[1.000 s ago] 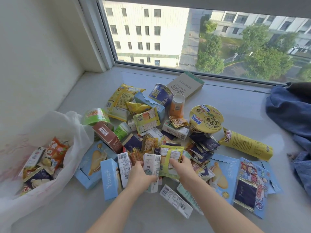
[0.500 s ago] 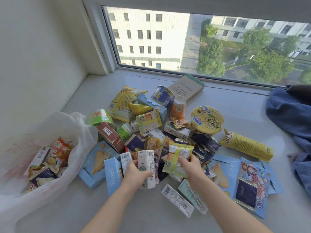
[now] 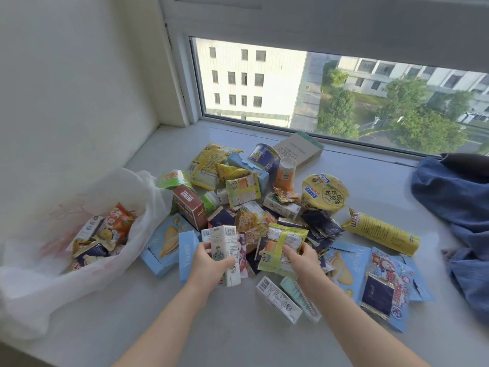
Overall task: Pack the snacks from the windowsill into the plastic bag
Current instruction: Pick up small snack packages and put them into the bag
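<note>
A heap of snacks covers the middle of the windowsill (image 3: 238,327). My left hand (image 3: 209,263) grips white cartons (image 3: 222,241), lifted off the sill at the heap's near edge. My right hand (image 3: 301,256) pinches a yellow-green snack packet (image 3: 281,243), also raised. The white plastic bag (image 3: 31,282) lies open at the left with several packets inside, among them an orange packet (image 3: 119,223). Both hands are to the right of the bag's mouth.
Light blue biscuit boxes (image 3: 164,242) lie between the bag and my left hand. A yellow noodle cup (image 3: 325,194), a yellow tube packet (image 3: 381,231) and a white carton (image 3: 277,298) lie around. Blue cloth (image 3: 455,197) is heaped at the right. The wall stands left.
Both hands have lifted their items off the heap: the left raised the white cartons, the right raised the yellow-green packet. The camera tilted up.
</note>
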